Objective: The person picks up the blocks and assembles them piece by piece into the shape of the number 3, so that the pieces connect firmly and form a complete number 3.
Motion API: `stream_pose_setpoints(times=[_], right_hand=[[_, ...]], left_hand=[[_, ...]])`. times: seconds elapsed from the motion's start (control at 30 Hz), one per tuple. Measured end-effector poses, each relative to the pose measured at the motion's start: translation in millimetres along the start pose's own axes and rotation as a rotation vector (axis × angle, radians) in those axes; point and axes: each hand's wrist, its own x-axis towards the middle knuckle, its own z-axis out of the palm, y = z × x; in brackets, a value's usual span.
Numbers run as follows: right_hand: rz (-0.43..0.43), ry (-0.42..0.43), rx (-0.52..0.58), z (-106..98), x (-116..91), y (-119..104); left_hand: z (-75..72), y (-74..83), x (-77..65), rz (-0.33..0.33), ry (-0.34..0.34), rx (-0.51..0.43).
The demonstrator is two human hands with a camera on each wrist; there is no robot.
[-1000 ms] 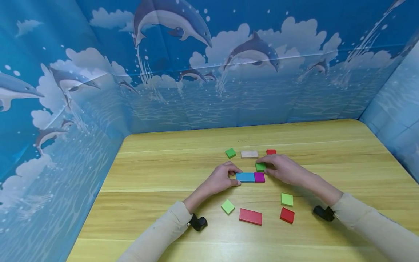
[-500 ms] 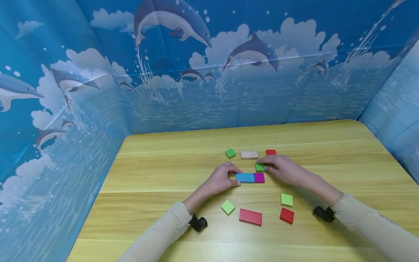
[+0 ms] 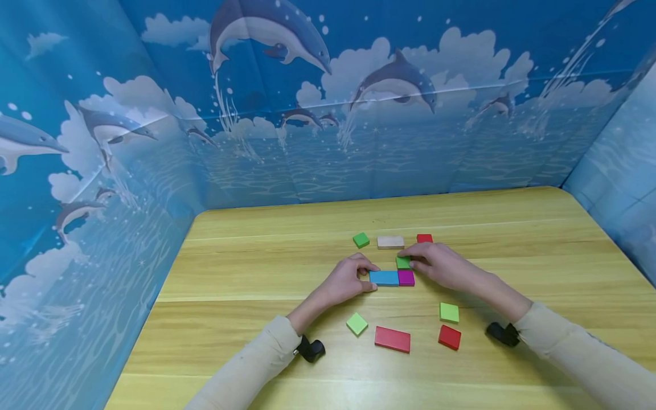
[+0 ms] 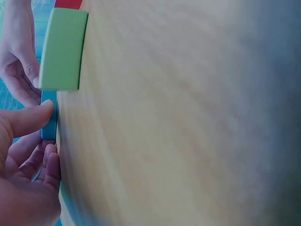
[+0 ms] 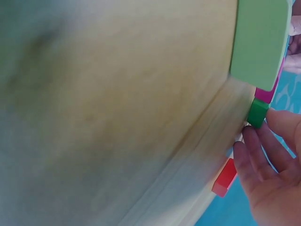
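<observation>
My left hand (image 3: 345, 280) pinches the left end of a flat blue block (image 3: 384, 278) between thumb and fingers. A magenta square block (image 3: 406, 278) sits flush against the blue one's right end. Just behind the magenta block is a green block (image 3: 402, 263), its front edge right at the magenta block's back edge. My right hand (image 3: 443, 265) holds this green block between thumb and fingers. In the right wrist view, the thumb lies at one side of the green block (image 5: 258, 112), fingertips at its lower edge. The left wrist view shows the left thumb on the blue block (image 4: 49, 122).
At the back lie a green block (image 3: 361, 240), a pale wooden block (image 3: 390, 242) and a red block (image 3: 424, 238), partly behind the right hand. Nearer are two light green squares (image 3: 357, 324), a long red block (image 3: 392, 339) and a red square (image 3: 449, 337). Dolphin-print curtains border the wooden table (image 3: 246, 250).
My right hand has slid the green block slightly left, along the back edge of the magenta block. The left hand and the blue block have stayed in place.
</observation>
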Motion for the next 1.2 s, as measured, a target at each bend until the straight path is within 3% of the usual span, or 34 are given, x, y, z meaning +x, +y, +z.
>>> stream_pose_setpoints(times=[0.67,1.2], right_hand=[[-0.021,-0.006,-0.023,1.6,-2.9,-0.2],[0.021,0.017,0.017,0.6,-5.9,-4.6]], left_hand=[[0.3,0.4,0.3,-0.012,0.005,0.01],[0.4,-0.8,0.5,-0.01,0.003,0.003]])
